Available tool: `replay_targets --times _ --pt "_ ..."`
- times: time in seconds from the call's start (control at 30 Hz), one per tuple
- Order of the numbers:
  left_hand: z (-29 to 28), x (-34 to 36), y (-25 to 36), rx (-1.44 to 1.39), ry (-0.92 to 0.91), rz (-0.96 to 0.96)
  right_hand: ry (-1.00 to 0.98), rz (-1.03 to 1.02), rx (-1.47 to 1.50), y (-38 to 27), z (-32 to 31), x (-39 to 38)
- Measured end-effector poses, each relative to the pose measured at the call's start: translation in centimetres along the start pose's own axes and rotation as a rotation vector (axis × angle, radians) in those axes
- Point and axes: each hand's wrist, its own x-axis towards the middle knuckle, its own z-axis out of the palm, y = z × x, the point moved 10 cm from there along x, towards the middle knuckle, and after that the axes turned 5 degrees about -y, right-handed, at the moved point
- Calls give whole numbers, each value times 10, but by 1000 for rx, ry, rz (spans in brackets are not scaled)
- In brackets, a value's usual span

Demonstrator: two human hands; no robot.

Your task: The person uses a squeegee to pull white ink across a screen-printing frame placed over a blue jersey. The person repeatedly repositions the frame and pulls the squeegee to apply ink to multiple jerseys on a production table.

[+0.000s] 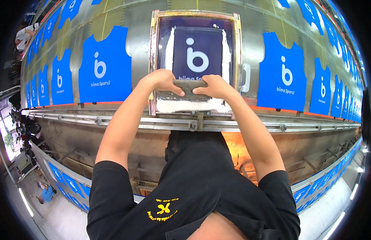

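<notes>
Both my hands grip a grey squeegee (pixel 188 89) laid crosswise inside a screen-printing frame (pixel 153 52). My left hand (pixel 163 81) closes round its left end, and my right hand (pixel 213 86) round its right end, thumbs pointing inward on the near face. Beyond the squeegee, the dark mesh (pixel 185 42) shows a white logo, its lower lettering partly hidden by the tool. White ink (pixel 181 106) lies in a thick band on the near side, with more streaked along both sides of the mesh. What lies beneath the frame is hidden.
Blue printed shirt pieces (pixel 105 68) lie along the long metal table (pixel 143 36) on both sides of the frame. A metal rail (pixel 249 123) runs along the near edge. A white handle (pixel 245 78) sticks out at the frame's right. Another person (pixel 46 194) is at far lower left.
</notes>
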Motion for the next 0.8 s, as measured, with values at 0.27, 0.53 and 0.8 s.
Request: replay_targets --times 0.27,0.53,0.8 --pt "-154 38 50 123 271 260 1025 325 353 141 -138 -96" --pt "-218 72 46 317 447 218 651 361 928 161 -75 -63" --pt "-115 -8 35 71 743 350 726 304 970 117 -104 -84"
